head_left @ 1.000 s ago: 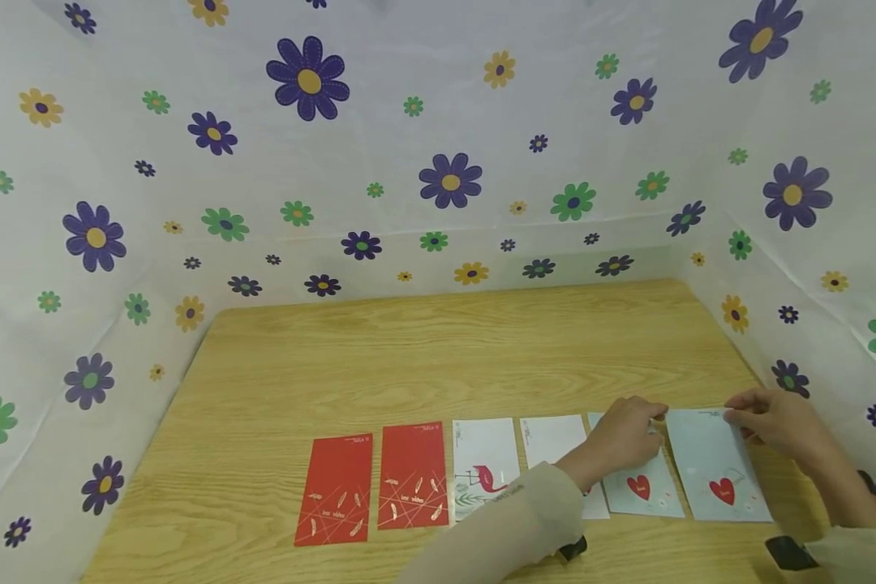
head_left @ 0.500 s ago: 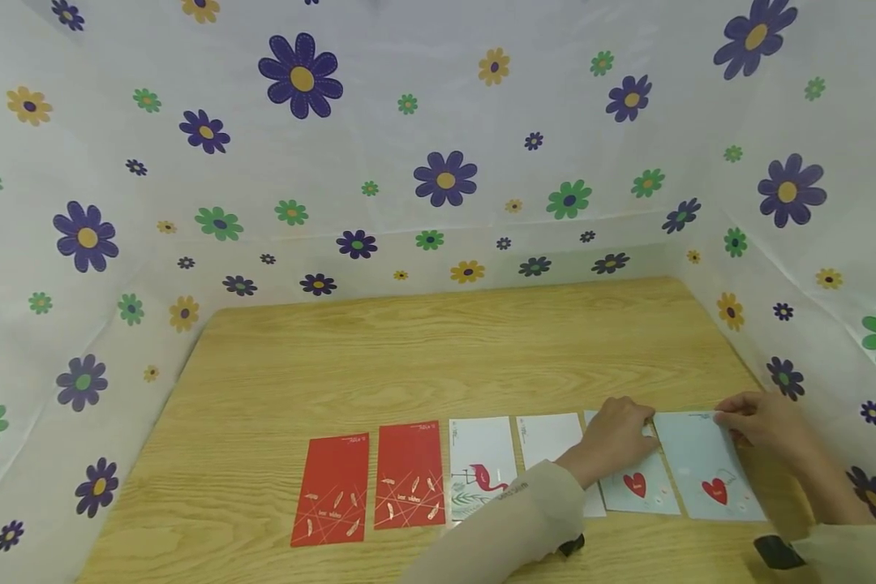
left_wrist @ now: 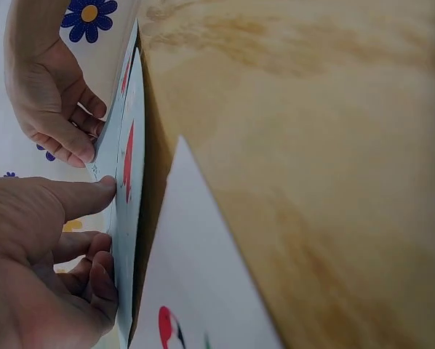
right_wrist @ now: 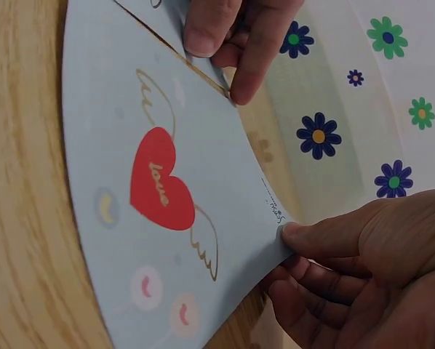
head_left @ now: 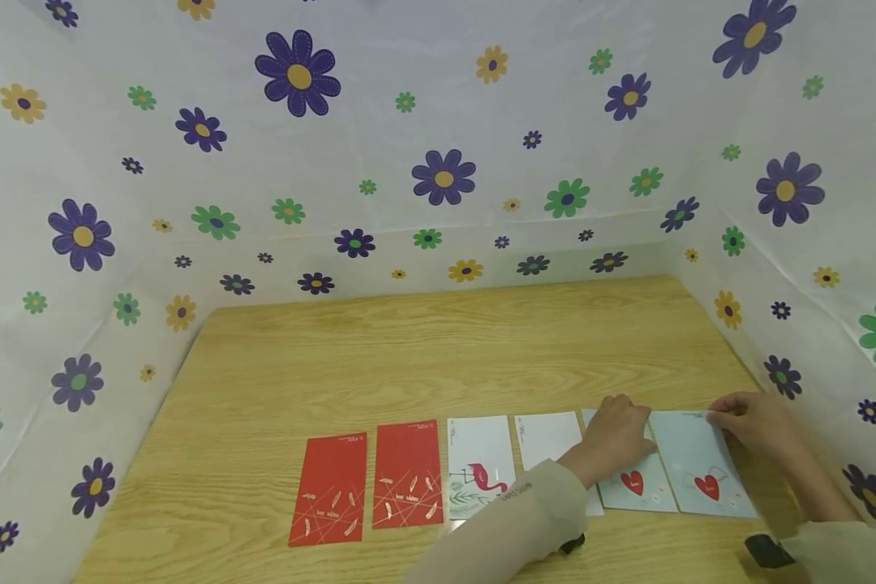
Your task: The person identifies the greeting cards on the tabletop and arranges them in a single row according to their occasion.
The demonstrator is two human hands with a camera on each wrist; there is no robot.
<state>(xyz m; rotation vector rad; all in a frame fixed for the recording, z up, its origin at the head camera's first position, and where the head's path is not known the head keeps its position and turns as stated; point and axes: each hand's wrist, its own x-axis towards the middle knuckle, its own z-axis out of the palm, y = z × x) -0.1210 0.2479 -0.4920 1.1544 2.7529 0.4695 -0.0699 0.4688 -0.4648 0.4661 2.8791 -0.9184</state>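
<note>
In the head view, my right hand (head_left: 755,426) pinches the upper right corner of the rightmost light-blue card (head_left: 697,454), which bears a red winged heart. In the right wrist view this card (right_wrist: 116,254) bends slightly, its corner between thumb and fingers. My left hand (head_left: 613,438) rests on the matching light-blue card (head_left: 646,483) just beside it, covering much of its upper part. Its thumb and fingers touch that card (left_wrist: 126,218) in the left wrist view. A narrow gap separates the two cards. The left forearm hides part of a white card (head_left: 547,434).
Farther left lie a white flamingo card (head_left: 479,446) and two red cards, one red card (head_left: 407,454) beside the other red card (head_left: 328,470), all in a row on the wooden table (head_left: 409,357). A flowered cloth (head_left: 365,146) surrounds the table's back and sides.
The rightmost light-blue card has slid left in my right hand, and the gap to the card beside it has narrowed. My left hand has stayed nearly in place.
</note>
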